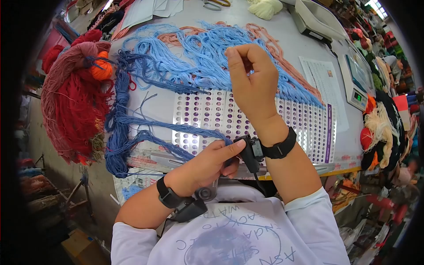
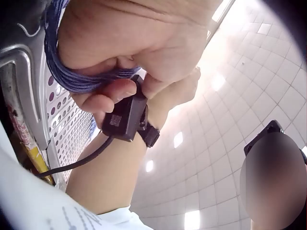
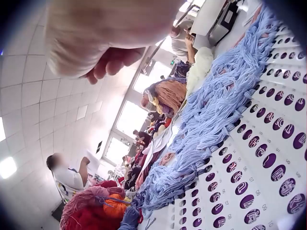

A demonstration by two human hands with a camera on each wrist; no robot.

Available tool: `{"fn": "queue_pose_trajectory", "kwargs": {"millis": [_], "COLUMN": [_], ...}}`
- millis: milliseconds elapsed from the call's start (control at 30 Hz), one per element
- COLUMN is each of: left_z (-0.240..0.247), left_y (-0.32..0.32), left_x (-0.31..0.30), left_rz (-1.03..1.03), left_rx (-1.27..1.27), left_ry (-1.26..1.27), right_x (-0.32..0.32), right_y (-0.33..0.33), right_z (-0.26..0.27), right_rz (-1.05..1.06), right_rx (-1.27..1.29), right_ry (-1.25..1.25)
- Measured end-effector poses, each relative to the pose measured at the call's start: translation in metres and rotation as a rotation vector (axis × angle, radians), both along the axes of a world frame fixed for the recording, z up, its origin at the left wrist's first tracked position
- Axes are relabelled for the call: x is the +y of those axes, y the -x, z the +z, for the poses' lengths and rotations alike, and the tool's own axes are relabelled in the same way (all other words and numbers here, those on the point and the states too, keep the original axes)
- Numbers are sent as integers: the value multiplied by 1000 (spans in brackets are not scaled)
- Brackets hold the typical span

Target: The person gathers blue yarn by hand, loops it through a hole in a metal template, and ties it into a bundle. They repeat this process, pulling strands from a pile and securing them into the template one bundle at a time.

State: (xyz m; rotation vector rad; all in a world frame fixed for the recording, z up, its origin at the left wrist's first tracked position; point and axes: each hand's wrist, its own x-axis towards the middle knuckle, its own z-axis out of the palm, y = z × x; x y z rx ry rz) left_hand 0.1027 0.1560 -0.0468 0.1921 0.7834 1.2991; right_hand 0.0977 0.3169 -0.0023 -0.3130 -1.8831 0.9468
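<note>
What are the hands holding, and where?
Left hand grips the dark blue yarn hank at its near end. Right hand: curled, contents unclear.

My right grip (image 1: 252, 84) curls toward me, so whatever its fingertips pinch is hidden. My left grip (image 1: 207, 163) covers the end of the dark blue yarn (image 1: 118, 145). The top edge cuts off the scissors (image 1: 216, 3). Print on the sample card (image 1: 198, 110) is too small to read.

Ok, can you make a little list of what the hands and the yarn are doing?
left hand: grips the dark blue yarn bundle
right hand: raised, fingers curled; any strand in them is too thin to tell
below right hand: light blue yarn strands, lying over the white card with purple dots
far left: red yarn heap
</note>
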Motion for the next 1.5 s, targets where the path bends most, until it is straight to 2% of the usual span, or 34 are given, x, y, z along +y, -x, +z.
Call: {"fn": "queue_pose_trajectory", "kwargs": {"millis": [33, 100, 233, 300, 333, 433, 500, 533, 567, 633, 667, 733, 867, 1100, 1333, 1400, 1500], "left_z": [2, 7, 8, 15, 14, 23, 29, 25, 23, 19, 16, 20, 20, 27, 34, 34, 33], "left_y": [0, -1, -6, -12, -12, -7, 2, 15, 23, 35, 39, 38, 31, 34, 42, 44, 51], "left_x": [1, 1, -3, -2, -2, -1, 2, 0, 0, 0, -3, -5, -5, -14, -21, -24, -33], "left_rz": [2, 12, -43, -30, -37, 17, 259, 314, 328, 591, 613, 607, 523, 419, 414, 517, 489], "left_rx": [-1, -1, 101, 193, 182, 243, 224, 87, 94, -65, -116, -94, -20, -25, -4, 109, 218], "left_ry": [-1, 14, -11, 3, 10, -29, 48, 81, 86, 51, 18, -3, -68, -131, -121, -87, -109], "right_x": [0, 1, 9, 19, 18, 23, 24, 21, 16, 1, -11, -37, -51, -54, -51, -51, -54], "right_y": [-1, -4, 1, -2, -4, -9, -20, -26, -32, -47, -53, -61, -63, -65, -71, -72, -73], "right_z": [2, 4, -1, -1, 1, -5, -3, -3, -4, -5, -6, -9, -19, -15, -13, -12, -6], "right_rz": [2, 28, 20, 40, 38, 71, 106, 133, 149, 255, 264, 391, 493, 528, 656, 675, 689], "right_rx": [-1, -29, 53, -9, 35, 45, 2, -46, -45, -319, -317, -475, -585, -559, -461, -456, -448], "right_ry": [-1, -195, -124, 447, 576, 706, 769, 826, 831, 785, 790, 864, 837, 930, 1040, 1060, 1167]}}
